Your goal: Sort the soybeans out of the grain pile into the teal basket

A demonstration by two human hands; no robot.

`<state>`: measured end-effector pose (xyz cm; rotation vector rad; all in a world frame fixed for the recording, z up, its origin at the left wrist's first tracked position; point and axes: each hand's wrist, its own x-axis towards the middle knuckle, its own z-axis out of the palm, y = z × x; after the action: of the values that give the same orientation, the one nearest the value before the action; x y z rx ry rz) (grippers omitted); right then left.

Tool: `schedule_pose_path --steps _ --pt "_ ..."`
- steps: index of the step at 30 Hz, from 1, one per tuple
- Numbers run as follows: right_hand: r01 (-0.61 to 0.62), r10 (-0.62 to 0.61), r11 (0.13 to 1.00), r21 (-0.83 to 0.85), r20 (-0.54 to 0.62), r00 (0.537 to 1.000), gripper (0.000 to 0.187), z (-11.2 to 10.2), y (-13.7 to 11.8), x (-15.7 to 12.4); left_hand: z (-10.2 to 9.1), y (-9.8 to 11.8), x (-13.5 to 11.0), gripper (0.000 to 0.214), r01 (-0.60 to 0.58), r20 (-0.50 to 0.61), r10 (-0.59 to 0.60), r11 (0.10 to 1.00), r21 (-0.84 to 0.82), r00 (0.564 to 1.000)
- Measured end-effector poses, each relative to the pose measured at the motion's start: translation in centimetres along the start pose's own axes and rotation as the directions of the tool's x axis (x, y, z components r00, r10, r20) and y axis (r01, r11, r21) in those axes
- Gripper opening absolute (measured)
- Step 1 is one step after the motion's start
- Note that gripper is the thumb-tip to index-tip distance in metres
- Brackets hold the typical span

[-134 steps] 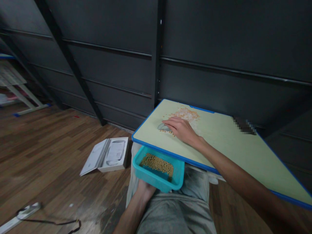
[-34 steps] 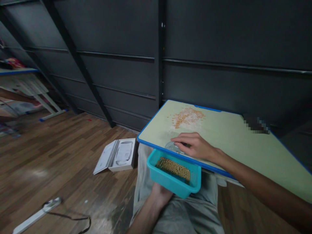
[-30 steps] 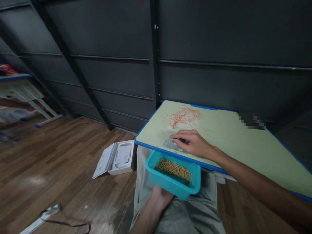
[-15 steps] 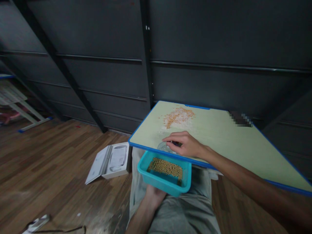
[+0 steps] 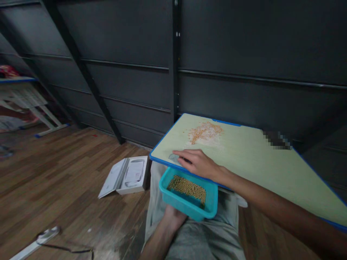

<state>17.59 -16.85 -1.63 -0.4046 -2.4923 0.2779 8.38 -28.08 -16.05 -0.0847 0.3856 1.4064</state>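
Observation:
My left hand (image 5: 175,216) is under a teal plastic basket (image 5: 215,202) and holds it over my lap, against the table's front edge. Its fingers are mostly hidden by the basket. Inside lies a layer of round, tan soybeans (image 5: 188,187). On the tabletop near that edge, my right hand (image 5: 193,161) has its fingers and thumb on a clear, round, flat piece (image 5: 172,157). The hand covers most of this piece, so its kind is unclear. Farther back lie scattered orange-tan beans (image 5: 197,135) mixed with pale, whitish bits (image 5: 213,133).
The pale green table (image 5: 255,162) has a blue rim and stands by a dark panelled wall (image 5: 130,32). A dark, pixelated object (image 5: 278,140) lies at its far right. An open white box (image 5: 132,175) is on the wooden floor, with a cable (image 5: 67,249) at lower left.
My right hand and the clear piece have slid left along the table's front edge. The camera view has turned slightly left. My left hand still holds the basket in place.

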Motion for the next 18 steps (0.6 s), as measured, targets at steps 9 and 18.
schedule_pose_path --steps 9,18 --pt "-0.035 0.038 0.987 -0.16 0.014 0.999 0.034 1.7 3.0 3.1 -1.0 0.0 -0.3 0.022 -0.005 -0.02 0.007 0.994 0.107 1.0" --pt "-0.16 0.151 0.936 -0.313 -0.053 0.987 0.033 -0.7 8.0 2.0 -1.1 0.2 -0.2 0.023 -0.006 -0.086 0.016 0.994 0.113 0.996"
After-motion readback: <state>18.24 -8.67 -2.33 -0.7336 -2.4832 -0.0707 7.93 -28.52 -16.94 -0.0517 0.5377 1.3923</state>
